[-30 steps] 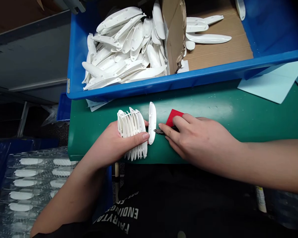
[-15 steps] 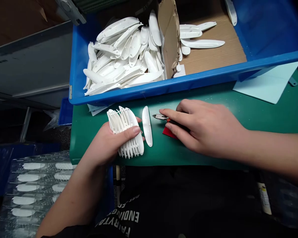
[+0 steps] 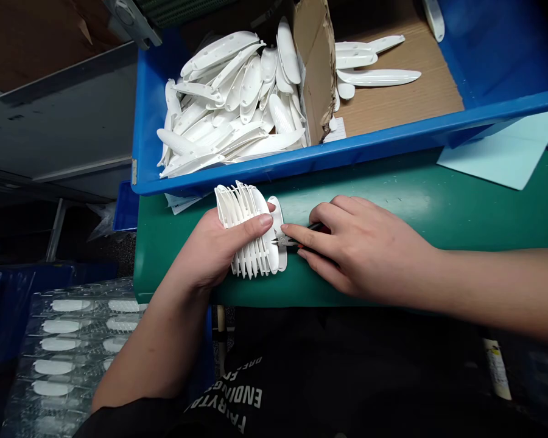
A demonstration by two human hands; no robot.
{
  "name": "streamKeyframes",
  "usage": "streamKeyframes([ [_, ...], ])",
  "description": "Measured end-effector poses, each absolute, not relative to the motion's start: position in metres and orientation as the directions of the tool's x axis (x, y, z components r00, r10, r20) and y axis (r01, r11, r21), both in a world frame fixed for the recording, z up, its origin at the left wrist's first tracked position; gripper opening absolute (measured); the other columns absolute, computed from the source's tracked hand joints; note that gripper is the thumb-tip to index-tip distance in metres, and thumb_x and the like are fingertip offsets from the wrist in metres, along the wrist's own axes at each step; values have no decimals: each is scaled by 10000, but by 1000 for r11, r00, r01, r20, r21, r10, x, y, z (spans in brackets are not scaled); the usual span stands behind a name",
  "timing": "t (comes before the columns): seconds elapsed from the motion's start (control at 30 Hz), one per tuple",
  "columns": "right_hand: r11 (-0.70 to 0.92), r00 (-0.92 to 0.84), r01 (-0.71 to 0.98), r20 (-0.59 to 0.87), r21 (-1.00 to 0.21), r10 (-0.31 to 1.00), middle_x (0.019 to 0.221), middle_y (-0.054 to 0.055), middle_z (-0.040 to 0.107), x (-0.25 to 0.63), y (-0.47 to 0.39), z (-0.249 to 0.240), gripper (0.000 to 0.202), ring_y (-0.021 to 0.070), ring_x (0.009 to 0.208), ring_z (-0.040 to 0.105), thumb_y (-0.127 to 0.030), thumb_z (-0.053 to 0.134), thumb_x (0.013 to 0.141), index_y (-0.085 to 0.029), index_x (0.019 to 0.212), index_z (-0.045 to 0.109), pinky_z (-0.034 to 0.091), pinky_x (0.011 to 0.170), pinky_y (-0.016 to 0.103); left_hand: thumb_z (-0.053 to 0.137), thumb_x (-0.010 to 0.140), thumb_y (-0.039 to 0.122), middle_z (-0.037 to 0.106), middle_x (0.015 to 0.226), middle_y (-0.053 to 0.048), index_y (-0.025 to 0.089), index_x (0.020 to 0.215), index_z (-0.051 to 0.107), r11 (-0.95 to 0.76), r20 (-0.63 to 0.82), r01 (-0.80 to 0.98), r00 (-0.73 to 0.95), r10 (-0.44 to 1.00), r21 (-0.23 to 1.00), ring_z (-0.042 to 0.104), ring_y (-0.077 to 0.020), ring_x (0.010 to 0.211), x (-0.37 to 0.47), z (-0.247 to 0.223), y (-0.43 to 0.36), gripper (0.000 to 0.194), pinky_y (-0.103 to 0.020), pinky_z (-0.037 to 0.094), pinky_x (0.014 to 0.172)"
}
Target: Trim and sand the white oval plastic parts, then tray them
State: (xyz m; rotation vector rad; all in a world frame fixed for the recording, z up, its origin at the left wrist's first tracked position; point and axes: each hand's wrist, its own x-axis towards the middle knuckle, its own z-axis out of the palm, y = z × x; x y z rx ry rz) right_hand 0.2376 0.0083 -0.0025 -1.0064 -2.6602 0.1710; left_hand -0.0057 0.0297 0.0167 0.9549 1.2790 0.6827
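A fanned stack of white plastic pieces (image 3: pixel 245 226) is gripped by my left hand (image 3: pixel 214 246), its thumb lying across the top. Behind the stack's right edge, a single white piece (image 3: pixel 277 213) lies on the green table, partly hidden. My right hand (image 3: pixel 360 249) is closed round small pliers (image 3: pixel 285 241), whose tips point left over the single piece and reach the stack's right edge. Whether the jaws touch a piece I cannot tell.
Beyond my hands a blue bin (image 3: pixel 347 145) holds many white pieces, split by a cardboard divider (image 3: pixel 314 67). Light blue paper (image 3: pixel 502 155) lies at the right. Clear trays (image 3: pixel 36 310) with white pieces stand at the lower left.
My left hand has moved the stack right and slightly up, over part of the single piece. The pliers in my right hand have moved left and down to the stack. The red item is hidden.
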Motion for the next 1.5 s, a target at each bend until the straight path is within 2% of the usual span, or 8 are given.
streamKeyframes([
  [0.27,757,-730,636,205,-147,653,908,88,563,238,7,-3,367,237,823,434,-311,508,1074,-184,1359,701,258,722,372,931,767,402,788,1204,-118,175,1200,797,455,-480,164,187,857,875,756,-318,1039,-5,19,32,507,-393,648,867],
  [0.5,741,-718,667,195,-78,668,879,88,555,235,1,-5,368,227,803,454,-298,466,1098,-199,1357,707,210,668,355,945,747,392,793,1080,-91,172,1160,793,502,-513,104,171,841,858,755,-249,878,-2,19,32,491,-358,654,768],
  [0.67,727,-700,674,203,-130,685,862,74,572,237,4,-10,372,199,761,480,-344,463,1103,-222,1348,715,139,622,334,924,771,420,790,1082,-93,179,1206,777,495,-507,107,172,845,862,754,-257,891,-1,18,33,518,-339,643,741],
  [0.83,685,-632,691,267,-233,728,909,57,629,245,14,-7,397,164,716,479,-381,468,1092,-241,1387,695,158,600,309,889,806,446,775,1182,-101,193,1156,772,410,-444,197,175,879,890,736,-264,963,-1,17,36,447,-328,612,792],
  [1.03,634,-595,720,221,-282,773,920,53,638,250,18,-3,363,165,742,506,-378,510,1065,-252,1333,720,152,593,311,865,807,498,789,976,-83,194,1027,762,347,-420,336,175,891,876,727,-276,860,0,21,39,390,-336,586,732],
  [1.17,675,-640,676,218,-295,736,927,67,626,248,15,-5,363,182,782,502,-382,504,1071,-235,1321,722,165,610,322,860,817,460,773,849,-67,195,943,759,363,-427,299,183,886,883,726,-261,770,-1,21,36,311,-337,595,698],
  [1.37,750,-698,609,274,-258,661,966,98,595,243,11,-7,362,220,844,451,-351,531,1067,-211,1352,705,250,704,347,885,808,383,787,1030,-57,215,1138,764,414,-444,187,164,881,891,734,-225,827,-1,20,32,389,-305,603,732],
  [1.5,753,-706,611,262,-244,658,986,108,592,240,8,-7,368,229,854,437,-331,553,1057,-199,1373,687,258,732,356,893,795,439,787,1105,-75,209,1173,752,416,-442,184,133,887,891,743,-245,892,1,23,31,464,-303,601,743],
])
